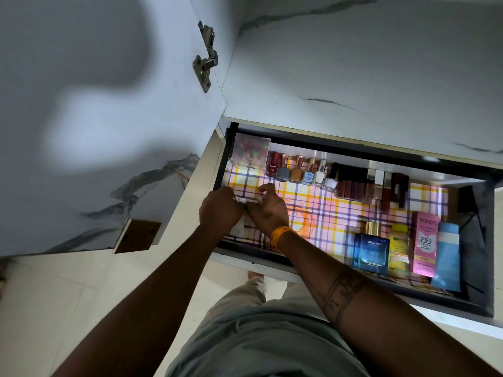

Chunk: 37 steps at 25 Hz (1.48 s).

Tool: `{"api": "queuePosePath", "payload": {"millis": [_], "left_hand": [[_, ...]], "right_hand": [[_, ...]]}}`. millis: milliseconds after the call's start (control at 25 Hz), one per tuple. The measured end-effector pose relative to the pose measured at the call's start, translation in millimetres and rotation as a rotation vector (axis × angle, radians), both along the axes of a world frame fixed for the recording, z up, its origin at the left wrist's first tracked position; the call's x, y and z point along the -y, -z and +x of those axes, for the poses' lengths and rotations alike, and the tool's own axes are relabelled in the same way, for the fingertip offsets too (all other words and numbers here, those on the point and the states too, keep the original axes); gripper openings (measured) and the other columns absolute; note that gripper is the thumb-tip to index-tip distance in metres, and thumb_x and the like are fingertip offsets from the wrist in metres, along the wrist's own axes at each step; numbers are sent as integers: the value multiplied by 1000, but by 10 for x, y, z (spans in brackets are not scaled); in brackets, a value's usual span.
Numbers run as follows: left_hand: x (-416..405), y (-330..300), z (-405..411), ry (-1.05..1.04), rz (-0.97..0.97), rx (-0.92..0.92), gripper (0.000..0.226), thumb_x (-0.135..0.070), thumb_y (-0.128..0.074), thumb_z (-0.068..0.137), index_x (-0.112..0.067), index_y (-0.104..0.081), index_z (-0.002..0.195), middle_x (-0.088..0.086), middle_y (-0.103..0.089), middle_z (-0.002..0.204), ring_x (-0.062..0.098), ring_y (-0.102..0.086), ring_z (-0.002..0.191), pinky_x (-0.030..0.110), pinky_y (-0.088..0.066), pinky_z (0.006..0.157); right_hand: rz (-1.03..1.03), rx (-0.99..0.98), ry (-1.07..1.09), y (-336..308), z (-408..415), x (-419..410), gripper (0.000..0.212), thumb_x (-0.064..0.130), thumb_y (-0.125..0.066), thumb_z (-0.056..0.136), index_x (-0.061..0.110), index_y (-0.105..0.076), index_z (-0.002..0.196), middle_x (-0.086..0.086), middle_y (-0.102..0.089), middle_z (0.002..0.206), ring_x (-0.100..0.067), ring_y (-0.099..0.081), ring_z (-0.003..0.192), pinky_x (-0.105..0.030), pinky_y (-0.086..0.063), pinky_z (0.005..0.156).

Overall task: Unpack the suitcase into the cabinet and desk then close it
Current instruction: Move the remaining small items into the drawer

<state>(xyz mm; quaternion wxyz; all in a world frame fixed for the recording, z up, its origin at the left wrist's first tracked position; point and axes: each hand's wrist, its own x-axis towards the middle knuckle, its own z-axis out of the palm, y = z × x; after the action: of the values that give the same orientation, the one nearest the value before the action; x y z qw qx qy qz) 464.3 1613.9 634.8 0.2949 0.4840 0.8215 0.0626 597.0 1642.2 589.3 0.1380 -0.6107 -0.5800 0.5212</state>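
Over the open drawer (353,148) of the table, the head view shows both your hands at its left end, touching each other above the checked liner (321,210). Your left hand (221,210) and right hand (268,208) have their fingers curled around something small and pale between them, but it is too hidden to name, so I cannot tell what either grip is clamped on. The suitcase is out of sight. Along the drawer's far wall runs a row of nail polish bottles (296,170), then lipsticks (367,186) further right; boxed items, a pink tube (425,243) among them, stand at the near right corner. Bare liner lies just right of your right hand, so that hand looks nearer for setting the piece down.
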Motion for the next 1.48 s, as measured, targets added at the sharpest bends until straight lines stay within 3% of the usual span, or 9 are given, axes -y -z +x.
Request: {"api": "queuePosePath", "payload": {"millis": [160,400,480,600,760,880,1000,1200,1480], "left_hand": [[-169,-140,17,-424,-233,712,31,-45,-49,102,-18,-58,115,6,-71,93,18,-62,63,25,-42,50],[-285,-30,108,-553,-282,1086,24,-32,-51,109,-12,-58,97,4,-59,69,19,-60,57,31,-51,51],[-288,42,141,-458,-166,1022,21,-31,-58,106,-11,-61,100,6,-67,77,22,-70,68,36,-59,61],[-308,189,171,-42,70,610,14,-31,-73,96,-18,-68,95,1,-74,89,19,-72,85,33,-58,77],[-352,205,223,86,107,516,17,-23,-85,86,-17,-75,99,-5,-76,93,6,-71,83,13,-52,66],[-354,260,202,95,5,538,15,-13,-82,89,-10,-75,101,7,-77,88,16,-72,69,19,-56,55],[-361,295,198,320,20,337,9,-13,-83,87,-11,-76,93,1,-73,79,8,-66,63,21,-54,60],[-411,281,204,578,-8,102,7,-4,-77,84,-11,-78,87,5,-74,84,20,-68,78,32,-55,74],[-286,350,181,663,-39,-101,21,-30,-69,95,-16,-69,111,4,-70,105,22,-65,100,33,-51,86]], "right_hand": [[-154,-231,327,2,204,-79,19,27,-55,99,15,-47,112,-11,-70,85,-23,-61,67,-35,-49,64],[-280,-368,465,-107,429,-127,16,3,-57,95,1,-61,80,-15,-54,71,-23,-49,61,-31,-42,54],[-283,-388,477,-57,477,-109,14,-1,-60,90,-7,-64,79,-16,-55,71,-26,-48,64,-36,-42,59],[-245,-321,511,-12,531,-104,4,13,-76,85,16,-76,82,-9,-72,77,-27,-64,68,-40,-54,72],[-186,-231,512,24,598,-92,9,16,-84,86,18,-77,91,-6,-78,94,-26,-73,90,-36,-60,84],[-174,-219,519,68,634,-87,7,13,-83,86,18,-78,85,-10,-78,89,-35,-74,94,-48,-61,92],[-169,-143,480,123,649,-77,6,20,-85,82,23,-80,83,-4,-80,90,-32,-75,95,-52,-60,91],[-88,88,263,97,575,-76,10,23,-83,84,21,-81,94,-1,-79,102,-20,-72,98,-27,-55,89],[-55,190,231,28,398,-79,8,19,-74,83,23,-80,87,0,-79,95,-22,-71,93,-24,-52,78]]}}
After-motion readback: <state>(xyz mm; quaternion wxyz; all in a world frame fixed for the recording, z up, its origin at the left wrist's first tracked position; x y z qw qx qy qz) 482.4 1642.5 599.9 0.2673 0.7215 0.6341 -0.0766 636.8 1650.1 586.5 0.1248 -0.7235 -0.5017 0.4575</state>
